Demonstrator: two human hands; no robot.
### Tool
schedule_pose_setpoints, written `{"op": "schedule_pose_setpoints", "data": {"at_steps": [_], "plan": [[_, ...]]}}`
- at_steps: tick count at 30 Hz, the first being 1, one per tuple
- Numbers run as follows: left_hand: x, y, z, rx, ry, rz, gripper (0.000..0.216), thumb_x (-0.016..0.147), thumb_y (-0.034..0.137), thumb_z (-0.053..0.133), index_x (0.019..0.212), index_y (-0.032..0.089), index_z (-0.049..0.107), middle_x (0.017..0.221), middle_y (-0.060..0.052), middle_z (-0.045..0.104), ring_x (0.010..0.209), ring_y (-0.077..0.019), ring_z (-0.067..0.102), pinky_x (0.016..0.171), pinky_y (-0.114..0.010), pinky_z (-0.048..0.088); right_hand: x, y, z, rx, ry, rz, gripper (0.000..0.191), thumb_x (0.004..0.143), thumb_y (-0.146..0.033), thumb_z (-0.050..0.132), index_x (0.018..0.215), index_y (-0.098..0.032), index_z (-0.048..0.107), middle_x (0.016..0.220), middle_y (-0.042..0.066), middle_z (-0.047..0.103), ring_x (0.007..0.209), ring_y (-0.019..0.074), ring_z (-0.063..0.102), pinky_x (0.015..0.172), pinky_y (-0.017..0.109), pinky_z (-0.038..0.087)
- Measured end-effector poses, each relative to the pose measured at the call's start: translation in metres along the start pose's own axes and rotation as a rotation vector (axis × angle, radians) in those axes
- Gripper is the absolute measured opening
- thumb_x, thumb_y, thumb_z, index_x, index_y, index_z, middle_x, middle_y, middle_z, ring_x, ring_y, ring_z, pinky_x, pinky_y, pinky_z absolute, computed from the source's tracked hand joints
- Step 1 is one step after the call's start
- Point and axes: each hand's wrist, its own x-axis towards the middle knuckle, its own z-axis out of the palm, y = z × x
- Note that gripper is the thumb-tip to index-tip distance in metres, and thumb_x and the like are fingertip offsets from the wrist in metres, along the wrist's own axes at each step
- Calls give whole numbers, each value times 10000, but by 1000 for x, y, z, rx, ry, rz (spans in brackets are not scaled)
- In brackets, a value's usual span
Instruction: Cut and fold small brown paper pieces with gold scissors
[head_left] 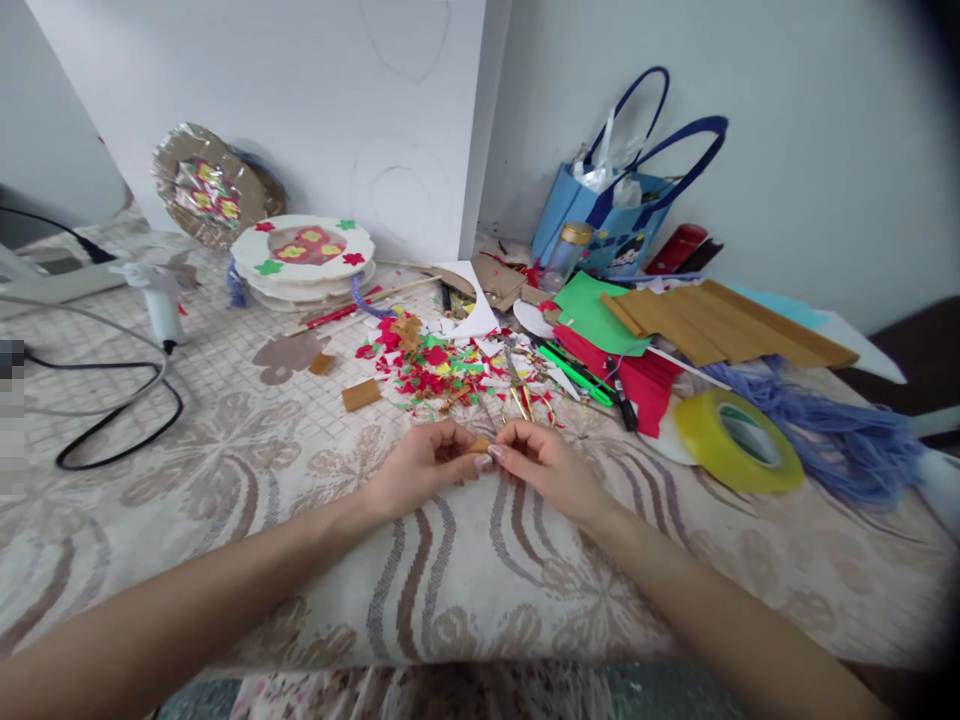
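Observation:
Between my two hands, just above the tablecloth, is a small piece of golden-brown paper (478, 446). My left hand (431, 460) pinches its left part between thumb and fingers. My right hand (541, 465) meets it from the other side, thumb and fingertips pressed together on the paper's right end. Most of the piece is hidden by my fingers. Beyond my hands lie gold-handled scissors (519, 400) and a heap of red, green, yellow and white paper scraps (435, 372). Two more golden-brown paper pieces, a larger one (361, 395) and a smaller one (322, 364), lie to the left.
At the back left stand a white round lantern-like craft (307, 285) and a glue gun (156, 305) with its cable. To the right are a yellow tape roll (697, 430), blue yarn (840, 430), folded golden-brown paper (727, 325), green paper (596, 315) and a blue bag (555, 215).

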Motion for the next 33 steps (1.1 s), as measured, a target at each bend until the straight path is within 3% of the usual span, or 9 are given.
{"op": "schedule_pose_setpoints", "data": {"at_steps": [8, 17, 25, 29, 33], "plan": [[-3, 2, -1, 3, -67, -2, 163, 721, 273, 672, 680, 131, 602, 628, 8, 589, 567, -84, 498, 524, -194, 387, -5, -5, 4, -42, -45, 1, 207, 828, -363, 561, 729, -187, 516, 606, -35, 497, 537, 101, 458, 502, 220, 362], [3, 0, -9, -127, -171, -136, 216, 785, 360, 604, 840, 165, 679, 798, -32, 703, 690, -116, 640, 697, -247, 513, -3, -1, -1, -46, -9, -16, 240, 837, -397, 543, 730, -186, 507, 614, -33, 493, 541, 104, 455, 510, 226, 363], [2, -1, -7, -139, -151, -168, 204, 784, 354, 610, 798, 162, 678, 743, -18, 706, 633, -99, 641, 646, -217, 522, -1, 4, -5, -133, -36, -35, 227, 792, -371, 609, 702, -187, 511, 580, -46, 469, 513, 99, 423, 479, 222, 318], [3, -1, -8, -158, -151, -180, 213, 785, 363, 608, 819, 164, 677, 746, -23, 712, 636, -104, 650, 637, -218, 522, 0, -3, -13, -166, -65, -35, 199, 832, -365, 555, 742, -187, 559, 610, -18, 550, 559, 127, 522, 541, 252, 406], [3, -2, -10, -150, -134, -167, 231, 773, 377, 617, 805, 155, 672, 756, -37, 716, 645, -115, 658, 629, -221, 523, 2, -6, -19, -163, -44, -44, 290, 885, -421, 452, 798, -185, 596, 671, 17, 605, 623, 157, 580, 591, 281, 451]]}}
